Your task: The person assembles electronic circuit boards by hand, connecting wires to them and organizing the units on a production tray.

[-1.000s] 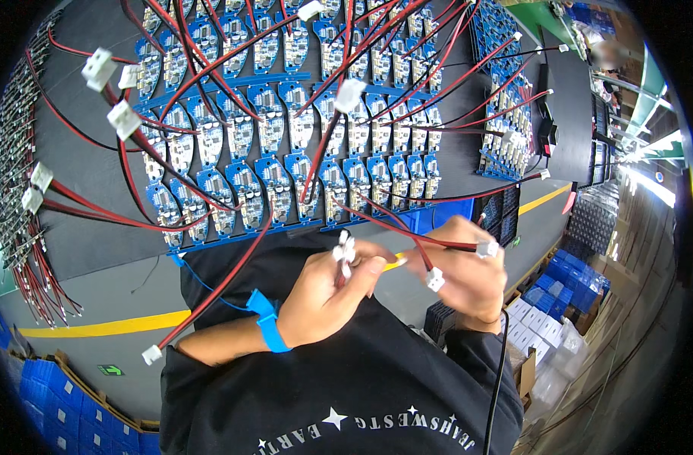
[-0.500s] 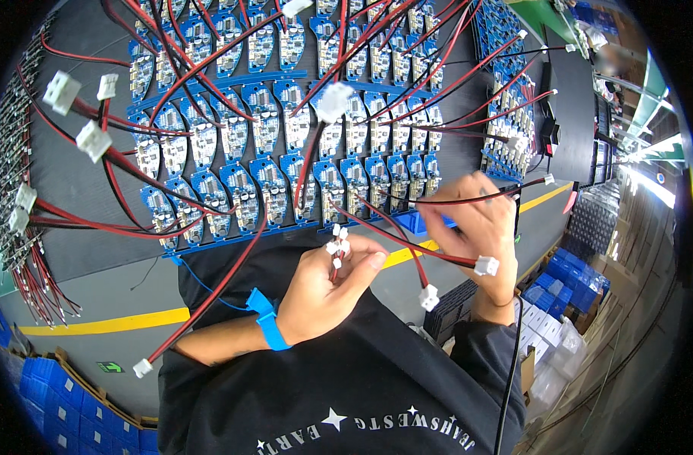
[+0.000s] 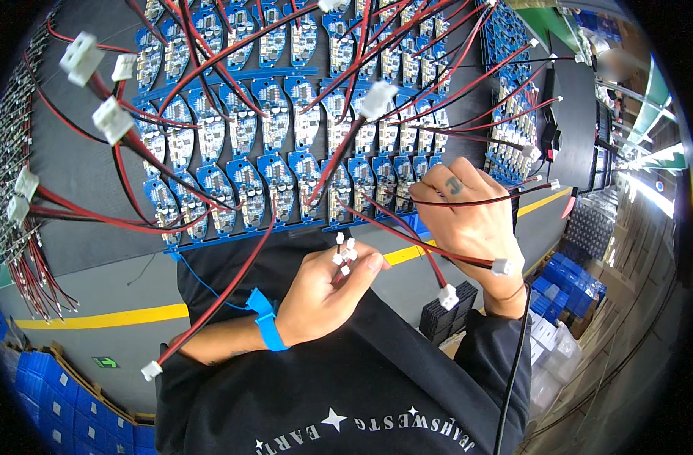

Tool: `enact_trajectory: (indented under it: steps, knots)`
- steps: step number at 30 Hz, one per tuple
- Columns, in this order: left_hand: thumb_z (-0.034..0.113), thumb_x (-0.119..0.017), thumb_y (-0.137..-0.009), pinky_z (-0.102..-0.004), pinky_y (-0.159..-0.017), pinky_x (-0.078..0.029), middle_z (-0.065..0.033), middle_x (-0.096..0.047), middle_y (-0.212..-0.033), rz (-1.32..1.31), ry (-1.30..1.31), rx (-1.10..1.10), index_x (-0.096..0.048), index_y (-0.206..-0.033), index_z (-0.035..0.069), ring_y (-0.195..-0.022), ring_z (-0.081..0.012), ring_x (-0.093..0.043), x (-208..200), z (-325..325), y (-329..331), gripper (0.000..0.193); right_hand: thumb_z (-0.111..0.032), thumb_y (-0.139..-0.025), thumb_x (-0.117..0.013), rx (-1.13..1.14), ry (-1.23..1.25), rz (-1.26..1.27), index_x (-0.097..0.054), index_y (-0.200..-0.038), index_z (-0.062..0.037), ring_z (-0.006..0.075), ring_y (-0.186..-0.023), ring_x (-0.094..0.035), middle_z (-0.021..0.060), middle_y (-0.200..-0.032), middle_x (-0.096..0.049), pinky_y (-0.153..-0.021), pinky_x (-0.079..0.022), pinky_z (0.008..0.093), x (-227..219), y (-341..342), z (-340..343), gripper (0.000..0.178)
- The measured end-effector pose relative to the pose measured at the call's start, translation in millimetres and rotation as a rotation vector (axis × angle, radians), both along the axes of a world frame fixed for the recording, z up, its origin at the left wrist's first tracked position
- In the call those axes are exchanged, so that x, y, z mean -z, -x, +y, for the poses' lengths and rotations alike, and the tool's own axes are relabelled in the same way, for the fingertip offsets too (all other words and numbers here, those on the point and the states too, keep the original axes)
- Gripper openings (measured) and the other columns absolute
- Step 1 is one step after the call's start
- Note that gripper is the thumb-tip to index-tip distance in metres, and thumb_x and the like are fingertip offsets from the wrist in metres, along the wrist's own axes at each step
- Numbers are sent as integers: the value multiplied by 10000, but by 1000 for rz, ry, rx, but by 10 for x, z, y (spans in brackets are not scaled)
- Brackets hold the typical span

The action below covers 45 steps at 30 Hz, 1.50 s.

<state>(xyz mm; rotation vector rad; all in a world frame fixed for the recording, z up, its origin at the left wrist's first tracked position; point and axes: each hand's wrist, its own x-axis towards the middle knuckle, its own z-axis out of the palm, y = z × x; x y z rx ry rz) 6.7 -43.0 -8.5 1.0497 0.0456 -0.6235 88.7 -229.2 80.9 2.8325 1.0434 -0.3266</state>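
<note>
My left hand point(image 3: 323, 296), a blue strap point(image 3: 267, 318) round its wrist, is closed on a small bunch of wire leads with white plugs point(image 3: 346, 254) sticking up past the thumb. Close to the front right corner of a blue circuit board panel point(image 3: 282, 186), my right hand point(image 3: 468, 220) is curled with its knuckles up. Its fingertips are hidden, so whatever they pinch cannot be made out. Red-and-black wires point(image 3: 430, 246) rise from several boards toward me, their white connectors point(image 3: 447, 296) loose in the air. Some of these cross in front of my right hand.
On the left of the black table point(image 3: 88, 193) lie many more boards and wire leads point(image 3: 39, 265). Another group of boards point(image 3: 513, 98) stands at the right. Blue boxes point(image 3: 73, 394) sit on the floor at lower left. A black cable point(image 3: 517, 364) runs beside my right arm.
My right hand has shifted slightly left and its fingers have curled in further, knuckles now up. My left hand keeps its bunch of leads in nearly the same place. The view has shifted slightly.
</note>
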Motion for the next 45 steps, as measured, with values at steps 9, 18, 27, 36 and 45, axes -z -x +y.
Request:
enact_trajectory:
  steps: [9, 18, 27, 36, 45]
  knots:
    - [131, -567, -957, -232, -464, -294, 31, -464, -588, -31, -77, 68, -642, -921, -21, -513, -24, -375, -91, 81, -80, 174, -132, -645, -583, -108, 135, 101, -558, -722, -73, 182, -853, -511, 30, -831, -522, -633, -433, 284, -122, -134, 207, 100]
    - [127, -567, -953, -243, -473, -312, 19, -470, -581, 3, 9, 24, -647, -927, -18, -514, -39, -396, -15, 34, -26, 168, -126, -641, -579, -98, 149, 111, -548, -679, -72, 211, -855, -513, 48, -804, -509, -698, -473, 289, -68, -124, 249, 74]
    - [124, -562, -953, -260, -495, -351, -3, -490, -605, -50, 11, 67, -633, -904, -14, -535, -55, -430, -95, 50, -52, 163, -115, -635, -596, -77, 168, 110, -576, -712, -57, 223, -831, -535, 55, -788, -556, -678, -439, 301, -113, -100, 296, 98]
    - [108, -538, -940, -306, -684, -454, -68, -618, -910, -200, 119, 347, -535, -1171, -10, -748, -151, -552, -37, 135, -86, 260, -34, -717, -779, 447, -946, 527, -669, -877, 22, 263, -861, -619, 123, -967, -660, -750, -479, 353, -9, 415, 272, 201]
    - [120, -420, -1009, -241, -576, -411, -50, -584, -766, -61, 102, 60, -622, -1088, -6, -581, -101, -494, -106, -33, -96, 251, -14, -935, -534, 882, -1822, 422, -529, -1050, -6, 332, -866, -658, 208, -876, -664, -797, -521, 492, 348, 819, 189, 115]
